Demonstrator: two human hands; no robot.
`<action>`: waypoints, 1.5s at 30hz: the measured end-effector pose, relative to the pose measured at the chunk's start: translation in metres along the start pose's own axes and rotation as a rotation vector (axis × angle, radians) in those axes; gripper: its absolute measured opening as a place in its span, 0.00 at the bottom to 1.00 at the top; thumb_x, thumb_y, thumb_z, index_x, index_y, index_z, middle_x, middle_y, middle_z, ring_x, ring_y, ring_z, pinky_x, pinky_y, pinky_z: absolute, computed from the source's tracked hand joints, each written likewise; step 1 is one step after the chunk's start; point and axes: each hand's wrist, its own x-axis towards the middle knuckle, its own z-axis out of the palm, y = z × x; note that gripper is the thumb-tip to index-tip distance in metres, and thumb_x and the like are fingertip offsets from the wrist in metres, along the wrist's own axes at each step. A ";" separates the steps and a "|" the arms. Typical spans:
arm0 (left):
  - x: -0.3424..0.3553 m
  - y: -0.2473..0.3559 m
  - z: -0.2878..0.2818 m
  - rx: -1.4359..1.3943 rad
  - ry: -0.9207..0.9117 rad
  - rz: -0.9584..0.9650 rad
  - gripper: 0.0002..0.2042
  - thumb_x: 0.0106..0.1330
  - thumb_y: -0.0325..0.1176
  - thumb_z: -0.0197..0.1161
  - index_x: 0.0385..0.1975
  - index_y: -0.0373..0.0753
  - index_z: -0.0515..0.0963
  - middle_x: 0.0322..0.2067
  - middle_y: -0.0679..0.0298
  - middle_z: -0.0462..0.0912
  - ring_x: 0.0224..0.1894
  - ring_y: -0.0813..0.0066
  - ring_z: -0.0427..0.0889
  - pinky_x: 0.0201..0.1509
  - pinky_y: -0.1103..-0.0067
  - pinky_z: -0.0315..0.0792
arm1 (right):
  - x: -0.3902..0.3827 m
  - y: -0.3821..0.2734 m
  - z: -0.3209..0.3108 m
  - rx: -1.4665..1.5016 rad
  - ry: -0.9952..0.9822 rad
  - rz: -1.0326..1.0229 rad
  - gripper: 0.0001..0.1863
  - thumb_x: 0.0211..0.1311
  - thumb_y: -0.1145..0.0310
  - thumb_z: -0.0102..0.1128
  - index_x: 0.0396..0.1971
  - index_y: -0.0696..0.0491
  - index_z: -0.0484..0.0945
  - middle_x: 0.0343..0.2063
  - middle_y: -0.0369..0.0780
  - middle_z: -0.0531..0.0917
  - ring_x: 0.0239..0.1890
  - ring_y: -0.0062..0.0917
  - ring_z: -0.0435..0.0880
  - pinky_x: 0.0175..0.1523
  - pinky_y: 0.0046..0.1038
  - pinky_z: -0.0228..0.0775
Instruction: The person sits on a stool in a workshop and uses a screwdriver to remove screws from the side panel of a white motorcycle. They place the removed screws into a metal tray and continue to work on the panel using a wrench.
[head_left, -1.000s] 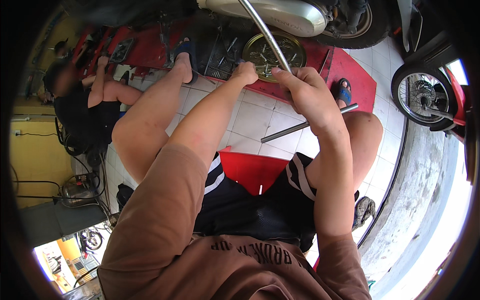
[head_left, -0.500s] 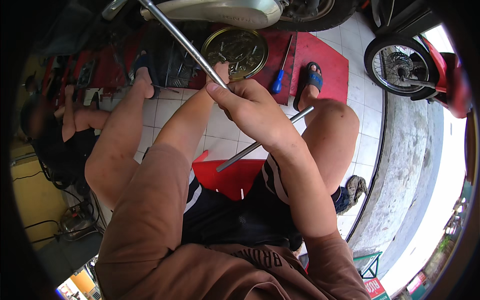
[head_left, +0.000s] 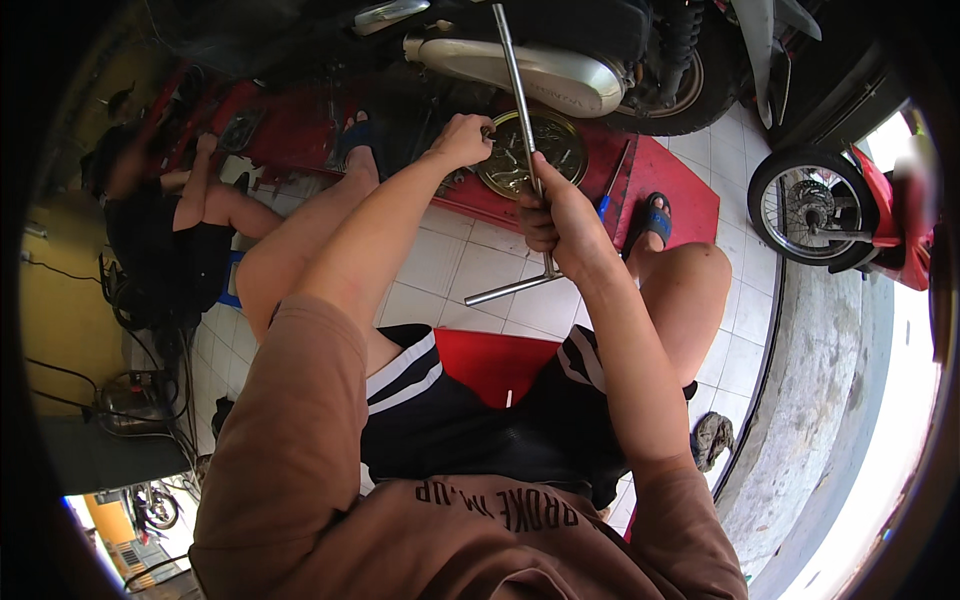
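Note:
My right hand (head_left: 562, 220) is closed around a steel T-handle wrench (head_left: 513, 75). Its long shaft points up and away, and its crossbar lies below my fist. To the left, my left hand (head_left: 462, 142) is held at the left rim of a round gold-coloured tray (head_left: 583, 172) with small metal parts in it. The left fingers are pinched together, with something small and dark at the tips that I cannot make out. Just right of the tray lies a screwdriver (head_left: 604, 206) with a blue handle, partly behind my right hand.
A motorcycle with a silver engine cover (head_left: 520, 72) stands at the far side, above a red mat (head_left: 685, 190). Another motorcycle's front wheel (head_left: 812, 208) is at the right. On the left sits another person (head_left: 160, 225). White tiles (head_left: 430, 262) cover the floor.
My left hand has come out from behind the right and rises at the tray's left edge. The T-handle wrench has swung more upright. The whole view has shifted.

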 end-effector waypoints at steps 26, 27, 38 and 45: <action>-0.016 0.038 -0.181 -0.740 0.014 -0.260 0.06 0.62 0.27 0.58 0.36 0.34 0.78 0.31 0.63 0.83 0.31 0.79 0.84 0.31 0.86 0.76 | 0.027 0.029 -0.008 -0.263 0.167 0.076 0.27 0.68 0.42 0.42 0.15 0.45 0.59 0.10 0.24 0.51 0.11 0.13 0.44 0.16 0.21 0.34; -0.017 0.044 -0.183 -0.758 -0.010 -0.277 0.07 0.63 0.26 0.55 0.38 0.35 0.77 0.34 0.63 0.83 0.35 0.78 0.84 0.34 0.85 0.75 | 0.028 0.029 -0.008 -0.275 0.169 0.070 0.27 0.68 0.42 0.43 0.15 0.45 0.59 0.10 0.24 0.52 0.11 0.12 0.44 0.16 0.21 0.34; -0.022 0.053 -0.184 -1.026 -0.045 -0.288 0.08 0.70 0.31 0.53 0.40 0.38 0.78 0.37 0.63 0.84 0.42 0.75 0.84 0.41 0.81 0.73 | 0.020 0.027 0.000 -0.362 0.174 -0.036 0.26 0.69 0.43 0.41 0.17 0.46 0.60 0.10 0.24 0.52 0.11 0.11 0.44 0.17 0.21 0.33; -0.014 0.064 -0.181 -1.253 -0.010 -0.174 0.05 0.67 0.22 0.53 0.38 0.27 0.72 0.36 0.51 0.81 0.39 0.59 0.85 0.39 0.78 0.81 | 0.021 0.027 -0.004 -0.310 0.139 -0.042 0.26 0.69 0.43 0.42 0.17 0.46 0.60 0.10 0.24 0.52 0.10 0.11 0.44 0.16 0.21 0.33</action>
